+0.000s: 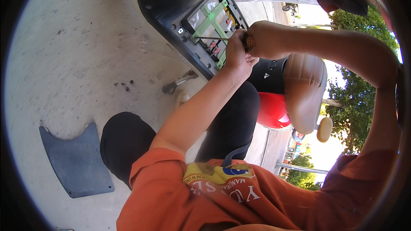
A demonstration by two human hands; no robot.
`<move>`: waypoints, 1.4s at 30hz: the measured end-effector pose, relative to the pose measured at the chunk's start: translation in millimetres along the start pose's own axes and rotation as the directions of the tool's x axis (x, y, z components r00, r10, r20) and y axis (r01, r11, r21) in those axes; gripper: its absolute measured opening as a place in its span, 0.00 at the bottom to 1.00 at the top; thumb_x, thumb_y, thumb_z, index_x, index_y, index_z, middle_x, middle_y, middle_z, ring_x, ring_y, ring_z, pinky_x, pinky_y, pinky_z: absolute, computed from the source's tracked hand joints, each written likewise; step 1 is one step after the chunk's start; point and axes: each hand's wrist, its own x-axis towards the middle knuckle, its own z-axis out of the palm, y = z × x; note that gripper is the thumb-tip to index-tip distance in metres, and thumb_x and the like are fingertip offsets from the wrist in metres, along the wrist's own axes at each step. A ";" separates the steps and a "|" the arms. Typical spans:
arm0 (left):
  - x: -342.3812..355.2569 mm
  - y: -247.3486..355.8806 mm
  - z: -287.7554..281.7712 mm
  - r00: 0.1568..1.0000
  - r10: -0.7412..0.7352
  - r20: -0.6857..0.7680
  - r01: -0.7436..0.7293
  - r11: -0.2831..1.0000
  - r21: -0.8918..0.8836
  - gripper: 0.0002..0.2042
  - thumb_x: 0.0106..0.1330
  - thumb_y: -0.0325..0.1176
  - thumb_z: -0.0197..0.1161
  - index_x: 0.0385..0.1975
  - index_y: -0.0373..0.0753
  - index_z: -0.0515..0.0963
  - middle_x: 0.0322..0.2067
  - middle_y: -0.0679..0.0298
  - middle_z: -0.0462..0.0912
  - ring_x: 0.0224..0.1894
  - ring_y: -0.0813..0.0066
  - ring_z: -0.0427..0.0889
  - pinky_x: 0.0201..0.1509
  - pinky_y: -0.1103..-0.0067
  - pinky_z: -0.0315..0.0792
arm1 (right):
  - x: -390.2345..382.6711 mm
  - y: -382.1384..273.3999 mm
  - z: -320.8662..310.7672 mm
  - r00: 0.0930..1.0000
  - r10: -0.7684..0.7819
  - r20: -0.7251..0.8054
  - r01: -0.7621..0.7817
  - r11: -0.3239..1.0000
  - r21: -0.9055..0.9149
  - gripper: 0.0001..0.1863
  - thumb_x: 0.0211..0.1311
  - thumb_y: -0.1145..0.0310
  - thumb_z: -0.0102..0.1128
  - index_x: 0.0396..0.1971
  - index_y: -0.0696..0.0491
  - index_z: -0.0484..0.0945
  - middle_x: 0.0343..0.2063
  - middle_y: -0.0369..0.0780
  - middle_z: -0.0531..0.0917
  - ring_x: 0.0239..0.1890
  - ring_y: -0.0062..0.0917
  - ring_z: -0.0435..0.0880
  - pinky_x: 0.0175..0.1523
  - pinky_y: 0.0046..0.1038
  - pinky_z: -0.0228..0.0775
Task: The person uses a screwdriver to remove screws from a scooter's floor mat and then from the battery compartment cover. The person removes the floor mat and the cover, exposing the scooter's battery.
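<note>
A screwdriver (212,38) reaches across the open battery compartment (187,22) in a scooter's footboard. Its tip meets the left end of a green bracket (207,22) that crosses the compartment. My right hand (269,39) is closed round the screwdriver's orange-and-dark handle (250,42). Close beside it, my left hand (239,53) has its fingers curled around the front of the handle and the shaft. Beneath the bracket lie wires and pinkish-red connectors (214,48), partly covered by it. Whether the tip sits in a screw head is too small to tell.
A grey footboard cover (79,160) lies on the concrete floor at the left. Several small dark screws (127,88) are scattered nearer the scooter. The scooter's brown seat (302,92) and red body panel (273,110) stand to the right, below my right forearm.
</note>
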 end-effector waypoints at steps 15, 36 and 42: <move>13.0 8.8 -24.8 0.957 0.268 0.114 -0.258 0.962 -0.091 0.19 0.75 0.43 0.48 0.16 0.51 0.65 0.15 0.78 0.60 0.17 0.88 0.56 0.21 0.85 0.51 | -1.4 -6.3 5.0 0.833 -0.447 -0.328 0.295 0.858 -0.420 0.08 0.51 0.74 0.64 0.32 0.61 0.82 0.26 0.50 0.86 0.28 0.38 0.87 0.32 0.36 0.78; -0.7 10.8 -5.3 0.996 -0.056 0.064 0.051 0.996 0.070 0.21 0.74 0.38 0.41 0.13 0.52 0.60 0.08 0.76 0.57 0.07 0.83 0.51 0.14 0.83 0.46 | 24.2 21.6 0.3 0.984 -0.133 0.117 0.161 0.948 -0.274 0.07 0.61 0.67 0.63 0.32 0.55 0.83 0.24 0.35 0.83 0.28 0.21 0.81 0.35 0.25 0.73; 1.4 19.4 -16.7 0.992 0.086 0.095 -0.086 0.996 -0.004 0.21 0.75 0.39 0.44 0.14 0.52 0.60 0.09 0.77 0.57 0.08 0.84 0.53 0.15 0.83 0.47 | 14.1 -10.5 -17.9 0.980 -0.190 0.063 0.187 0.981 0.060 0.17 0.55 0.71 0.67 0.41 0.68 0.80 0.33 0.54 0.86 0.37 0.37 0.88 0.47 0.34 0.79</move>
